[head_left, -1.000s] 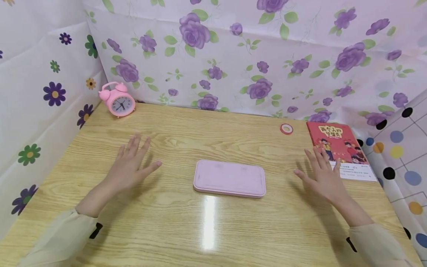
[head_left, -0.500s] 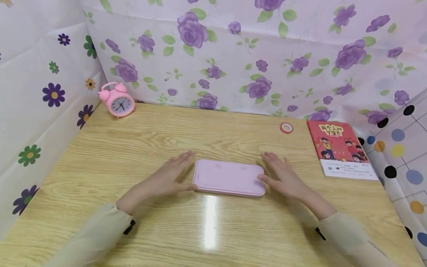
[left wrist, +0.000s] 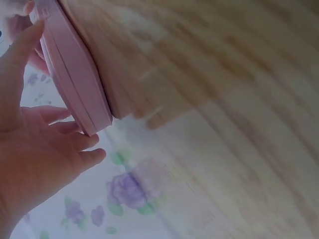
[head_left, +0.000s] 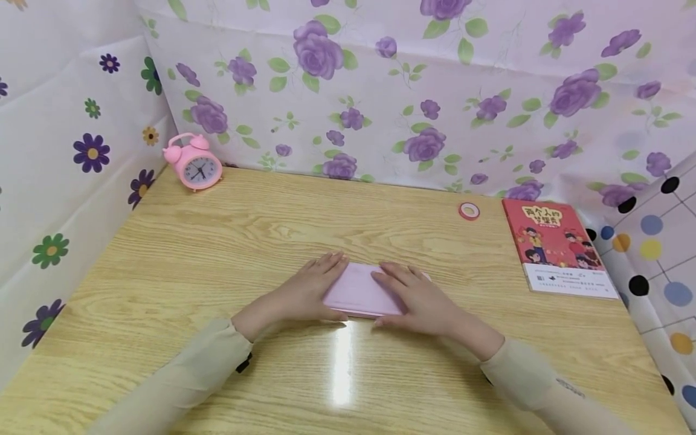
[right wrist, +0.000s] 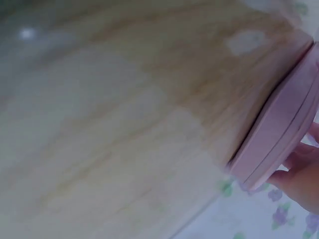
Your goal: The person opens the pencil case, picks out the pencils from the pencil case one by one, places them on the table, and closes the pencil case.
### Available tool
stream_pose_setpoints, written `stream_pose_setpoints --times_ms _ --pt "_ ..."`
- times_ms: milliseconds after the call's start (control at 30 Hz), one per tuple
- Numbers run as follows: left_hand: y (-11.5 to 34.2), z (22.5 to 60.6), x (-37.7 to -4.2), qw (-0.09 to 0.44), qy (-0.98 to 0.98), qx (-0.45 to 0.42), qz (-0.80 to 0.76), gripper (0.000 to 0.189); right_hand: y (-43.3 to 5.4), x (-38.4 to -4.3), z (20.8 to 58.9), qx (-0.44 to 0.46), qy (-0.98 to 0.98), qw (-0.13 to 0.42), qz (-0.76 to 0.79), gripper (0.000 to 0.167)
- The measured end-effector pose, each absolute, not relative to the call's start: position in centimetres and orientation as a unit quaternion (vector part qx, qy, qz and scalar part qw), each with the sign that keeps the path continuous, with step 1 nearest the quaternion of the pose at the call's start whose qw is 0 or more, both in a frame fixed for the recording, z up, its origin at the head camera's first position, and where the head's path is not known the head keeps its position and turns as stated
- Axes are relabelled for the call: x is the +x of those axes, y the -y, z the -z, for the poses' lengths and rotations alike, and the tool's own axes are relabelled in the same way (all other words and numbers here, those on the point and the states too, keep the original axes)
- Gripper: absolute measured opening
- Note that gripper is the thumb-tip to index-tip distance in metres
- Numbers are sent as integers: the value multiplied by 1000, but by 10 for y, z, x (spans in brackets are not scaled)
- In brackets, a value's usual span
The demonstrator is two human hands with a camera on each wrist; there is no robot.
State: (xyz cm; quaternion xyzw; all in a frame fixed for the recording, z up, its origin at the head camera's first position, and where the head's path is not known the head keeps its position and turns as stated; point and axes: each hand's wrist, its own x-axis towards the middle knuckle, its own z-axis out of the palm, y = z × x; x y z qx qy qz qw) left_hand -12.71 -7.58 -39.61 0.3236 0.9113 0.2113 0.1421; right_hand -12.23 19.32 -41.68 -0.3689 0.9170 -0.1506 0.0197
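A flat pale pink case point(head_left: 360, 289) with rounded corners lies lengthwise on the wooden table in the head view. My left hand point(head_left: 307, 294) holds its left end, thumb along the near edge and fingers over the top. Over the right part, my right hand point(head_left: 420, 303) grips it with the thumb at the near edge and fingers across the lid. In the left wrist view a seam runs along the side of the case point(left wrist: 75, 69), and the thumb touches its edge. The right wrist view shows the same seamed side of the case point(right wrist: 279, 124), with fingers at its far end.
A pink alarm clock point(head_left: 199, 168) stands at the back left corner of the table point(head_left: 244, 229). Toward the back right lie a small red tape roll point(head_left: 469, 211) and a red-covered book point(head_left: 557, 241). Flowered cloth point(head_left: 375, 90) hangs behind the table.
Both hands have come inward from either side, first hovering wide apart, then reaching the case's ends, and now holding it. The case stays in about the same place.
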Motion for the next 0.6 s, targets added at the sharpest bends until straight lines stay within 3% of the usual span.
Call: stream_pose_setpoints --times_ms 233,467,600 --pt "72 397 -128 145 -916 318 -195 103 -182 -117 409 -384 -915 22 120 79" --pt "64 396 -135 90 -928 338 -129 97 -163 -117 397 -460 -884 -82 -25 71" --pt "59 393 -138 96 -930 335 -116 97 -153 -116 393 -480 -870 -69 -86 70"
